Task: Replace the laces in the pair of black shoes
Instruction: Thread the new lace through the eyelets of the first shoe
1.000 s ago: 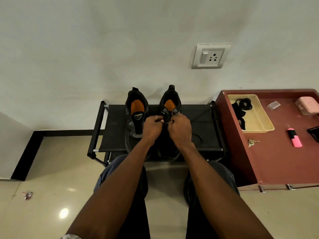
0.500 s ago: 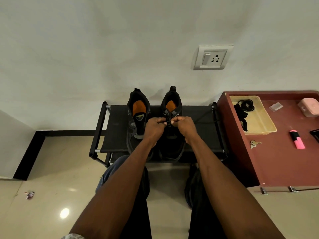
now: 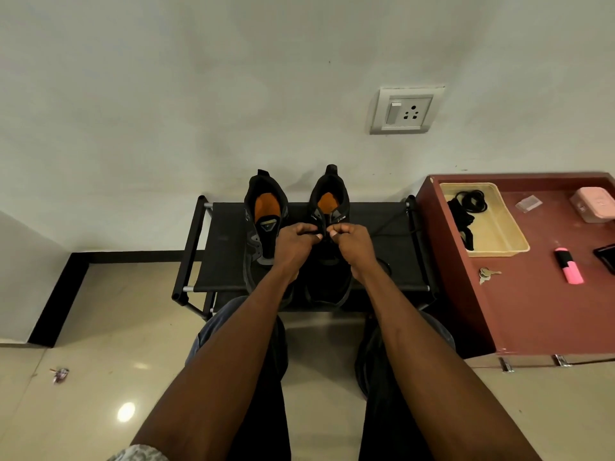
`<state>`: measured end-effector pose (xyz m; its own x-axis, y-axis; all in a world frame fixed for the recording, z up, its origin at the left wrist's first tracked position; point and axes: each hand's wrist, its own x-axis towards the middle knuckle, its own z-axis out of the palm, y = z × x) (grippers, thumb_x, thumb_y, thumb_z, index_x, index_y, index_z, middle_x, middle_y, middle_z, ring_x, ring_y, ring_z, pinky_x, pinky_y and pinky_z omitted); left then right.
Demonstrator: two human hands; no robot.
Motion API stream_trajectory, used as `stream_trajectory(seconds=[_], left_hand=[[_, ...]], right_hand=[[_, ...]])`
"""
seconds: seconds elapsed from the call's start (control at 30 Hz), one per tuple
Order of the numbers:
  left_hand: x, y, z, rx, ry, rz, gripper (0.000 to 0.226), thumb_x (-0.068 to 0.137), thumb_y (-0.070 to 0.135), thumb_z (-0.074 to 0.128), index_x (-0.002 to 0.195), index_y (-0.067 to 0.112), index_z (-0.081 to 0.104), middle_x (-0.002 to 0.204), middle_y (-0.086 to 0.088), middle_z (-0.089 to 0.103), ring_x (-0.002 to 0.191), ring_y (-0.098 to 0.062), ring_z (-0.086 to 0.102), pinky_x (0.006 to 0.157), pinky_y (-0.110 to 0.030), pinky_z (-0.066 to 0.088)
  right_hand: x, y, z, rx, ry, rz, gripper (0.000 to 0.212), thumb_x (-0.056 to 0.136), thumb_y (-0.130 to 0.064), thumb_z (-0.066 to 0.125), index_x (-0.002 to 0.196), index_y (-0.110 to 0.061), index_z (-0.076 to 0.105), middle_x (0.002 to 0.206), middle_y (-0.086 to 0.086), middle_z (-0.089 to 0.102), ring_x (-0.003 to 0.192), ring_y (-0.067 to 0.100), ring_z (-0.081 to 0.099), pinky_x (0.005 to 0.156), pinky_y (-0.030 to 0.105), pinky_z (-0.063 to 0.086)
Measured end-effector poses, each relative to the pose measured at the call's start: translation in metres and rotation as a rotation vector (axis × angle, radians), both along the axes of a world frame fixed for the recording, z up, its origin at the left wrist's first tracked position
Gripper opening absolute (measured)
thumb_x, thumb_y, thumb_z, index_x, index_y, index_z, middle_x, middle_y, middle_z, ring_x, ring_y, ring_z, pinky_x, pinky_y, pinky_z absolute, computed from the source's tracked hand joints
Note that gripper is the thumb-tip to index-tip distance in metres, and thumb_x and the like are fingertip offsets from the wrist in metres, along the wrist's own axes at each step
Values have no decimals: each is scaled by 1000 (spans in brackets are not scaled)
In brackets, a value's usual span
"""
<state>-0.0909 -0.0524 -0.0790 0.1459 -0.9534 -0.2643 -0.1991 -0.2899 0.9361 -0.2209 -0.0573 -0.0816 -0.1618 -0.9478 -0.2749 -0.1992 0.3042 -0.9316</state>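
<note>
Two black shoes with orange insoles stand side by side on a low black rack (image 3: 226, 254) against the wall. The left shoe (image 3: 264, 214) has a bare tongue showing. Over the right shoe (image 3: 329, 207) both my hands meet at its upper eyelets. My left hand (image 3: 294, 246) and my right hand (image 3: 352, 242) each pinch the black lace there with curled fingers. A loose end of the black lace (image 3: 394, 224) trails right across the rack. My hands hide the lower part of the right shoe.
A red-brown cabinet (image 3: 519, 314) stands to the right, holding a beige tray (image 3: 499, 234) with black laces (image 3: 466, 211), keys (image 3: 486, 274), a pink highlighter (image 3: 569, 269) and a pink box (image 3: 594, 204). A wall socket (image 3: 406, 109) sits above. A small wrapper (image 3: 60, 374) lies on the floor.
My hands have slid up the right shoe toward its top eyelets and spread slightly apart, still pinching the lace.
</note>
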Motion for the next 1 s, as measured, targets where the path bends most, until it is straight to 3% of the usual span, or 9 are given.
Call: stream_trajectory(seconds=[0.1, 0.2, 0.3, 0.43, 0.6, 0.73, 0.87, 0.93, 1.0], left_hand=[[-1, 2, 1, -52, 15, -2, 13, 89, 13, 72, 102, 10, 74, 96, -2, 74, 93, -13, 69, 80, -23, 54], [-3, 2, -3, -62, -31, 25, 10, 92, 14, 68, 96, 10, 76, 91, -2, 74, 89, -15, 70, 83, -32, 58], [-4, 3, -5, -39, -22, 55, 12, 94, 16, 65, 87, 12, 74, 86, -4, 73, 85, -22, 70, 80, -44, 60], [-3, 0, 24, -65, 213, 183, 12, 100, 10, 55, 89, 7, 60, 83, -8, 68, 77, -23, 69, 77, -41, 61], [2, -17, 135, -438, 609, 289, 10, 98, -5, 50, 94, 2, 56, 83, -15, 64, 77, -29, 67, 78, -38, 60], [8, -14, 204, -799, 756, 297, 5, 98, -3, 52, 96, -1, 56, 82, -18, 65, 81, -37, 66, 81, -42, 58], [11, -18, 190, -625, 478, 386, 7, 94, 9, 63, 94, 6, 57, 82, -11, 64, 77, -31, 64, 79, -46, 59], [11, -15, 155, -431, 96, 537, 28, 88, 10, 66, 111, 8, 51, 108, -10, 57, 101, -30, 59, 93, -48, 53], [11, -7, 117, -508, -366, 496, 54, 80, 2, 60, 131, 8, 42, 134, -13, 44, 127, -32, 43, 109, -42, 39]], right_hand=[[-4, 1, 4, 10, 13, 44, 20, 94, 2, 57, 98, -9, 73, 97, 14, 72, 91, 28, 66, 84, 39, 55], [-6, 3, 4, -5, 39, 128, 24, 88, -6, 70, 112, -8, 69, 97, 1, 64, 97, 19, 62, 78, 21, 54], [-8, 6, -9, -41, 288, 242, 62, 74, -18, 85, 130, -25, 57, 115, 4, 42, 113, 25, 51, 100, 36, 50], [-9, 16, -13, -82, 390, 255, 74, 76, -17, 84, 141, -28, 48, 127, 8, 36, 124, 30, 40, 110, 42, 41], [-5, 21, -12, -102, 464, 235, 75, 78, -16, 84, 142, -27, 48, 130, 11, 37, 124, 30, 39, 109, 41, 41], [-5, 23, -11, -105, 441, 245, 73, 79, -15, 82, 143, -27, 47, 130, 10, 36, 124, 30, 36, 109, 38, 38], [-4, 19, -6, -121, 459, 237, 73, 80, -15, 82, 143, -26, 47, 131, 10, 36, 124, 28, 36, 108, 37, 38], [-2, 19, -6, -125, 474, 239, 73, 80, -16, 82, 143, -27, 47, 129, 10, 36, 123, 27, 37, 108, 38, 40], [-1, 19, -6, -116, 470, 238, 74, 80, -17, 82, 143, -28, 46, 129, 8, 36, 125, 26, 35, 108, 36, 39]])
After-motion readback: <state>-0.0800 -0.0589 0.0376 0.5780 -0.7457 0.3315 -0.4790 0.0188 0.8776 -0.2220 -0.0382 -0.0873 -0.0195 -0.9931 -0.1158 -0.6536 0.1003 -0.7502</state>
